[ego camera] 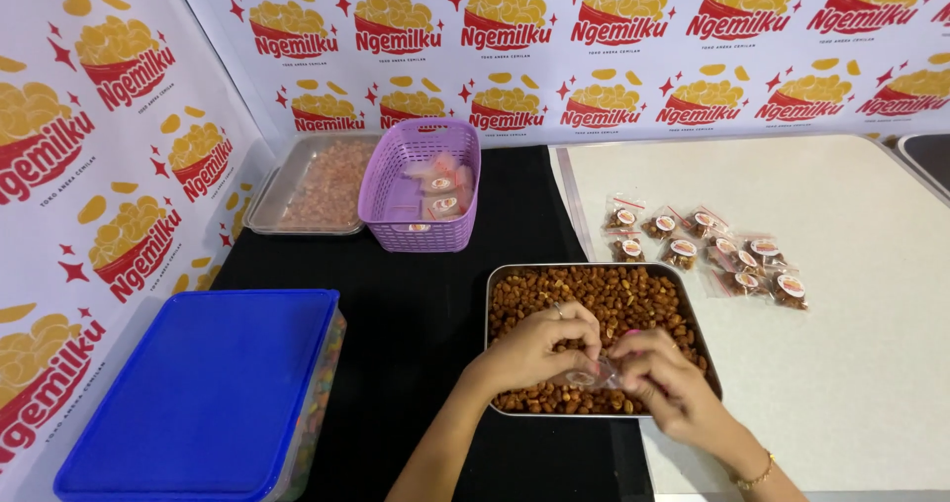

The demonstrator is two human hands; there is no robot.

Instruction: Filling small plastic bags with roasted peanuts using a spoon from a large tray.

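My left hand [534,349] and my right hand [661,375] meet over the near part of a metal tray [492,294] full of brown coated nuts. Between them they pinch a small clear plastic pouch [591,375] with a round sticker. The left hand wears a ring, and a thin bracelet circles the right wrist. To the right, on the pale mat [841,344], lie several filled, labelled pouches [708,250] in a loose cluster.
A purple plastic basket [396,190] with packets stands behind on the black cloth. Left of it is a metal tray [267,200] of pinkish snacks. A container with a blue lid [213,383] sits at the near left. Printed banners wall the back and left.
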